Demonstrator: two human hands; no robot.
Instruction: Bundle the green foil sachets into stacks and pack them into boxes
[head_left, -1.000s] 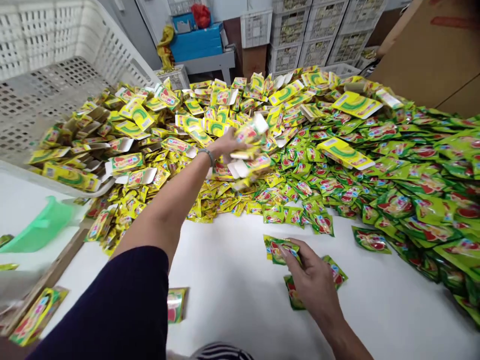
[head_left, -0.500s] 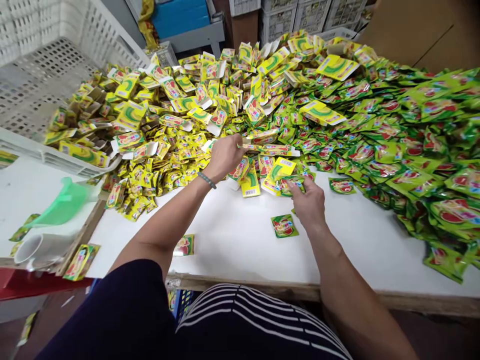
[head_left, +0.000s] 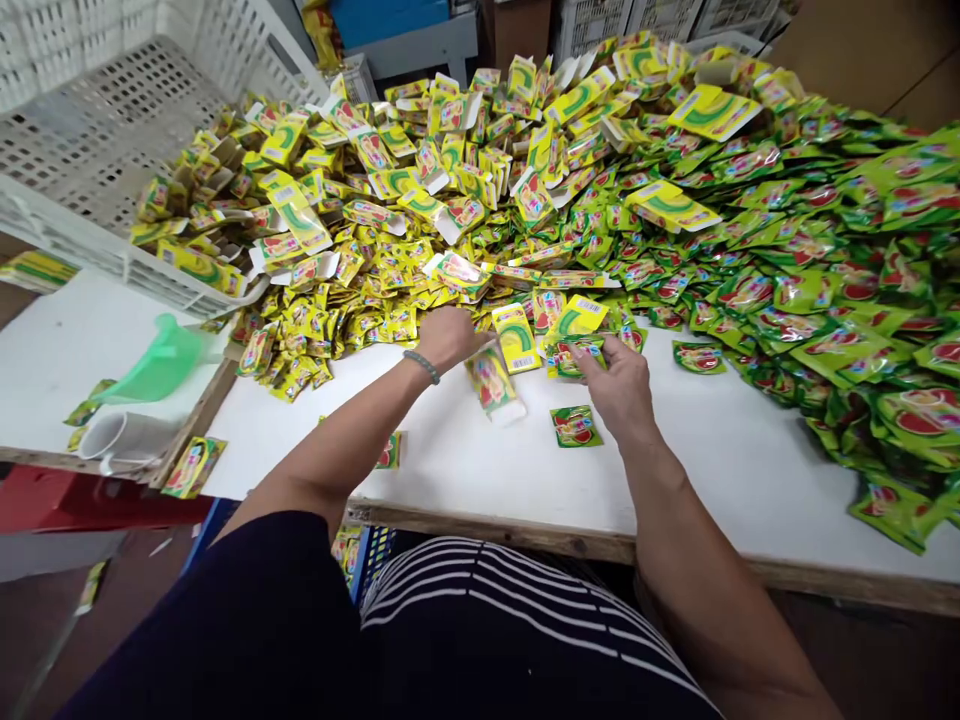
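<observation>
My left hand [head_left: 448, 338], with a beaded bracelet at the wrist, is closed at the near edge of the pile. From its thumb side hangs a small yellow carton [head_left: 495, 385], blurred by motion and tilted over the white tabletop [head_left: 450, 470]. My right hand [head_left: 621, 385] pinches a green sachet [head_left: 573, 356] with a red fruit print between thumb and fingers. Just beyond it lie a yellow carton [head_left: 581, 315] and another flat yellow carton [head_left: 516, 338]. A loose green sachet [head_left: 576, 427] rests on the tabletop to the left of my right wrist.
Yellow cartons [head_left: 465, 110] and small yellow sachets [head_left: 382, 270] heap up at the back; green sachets [head_left: 847, 300] cover the right. A white crate [head_left: 150, 250] tilts at left, above a green scoop [head_left: 161, 365] and a white mug [head_left: 127, 440]. The wooden table edge [head_left: 525, 535] runs before me.
My left hand has come back toward me from the pile, and the carton now swings out below it. The right hand still pinches its sachet. The view has shifted slightly.
</observation>
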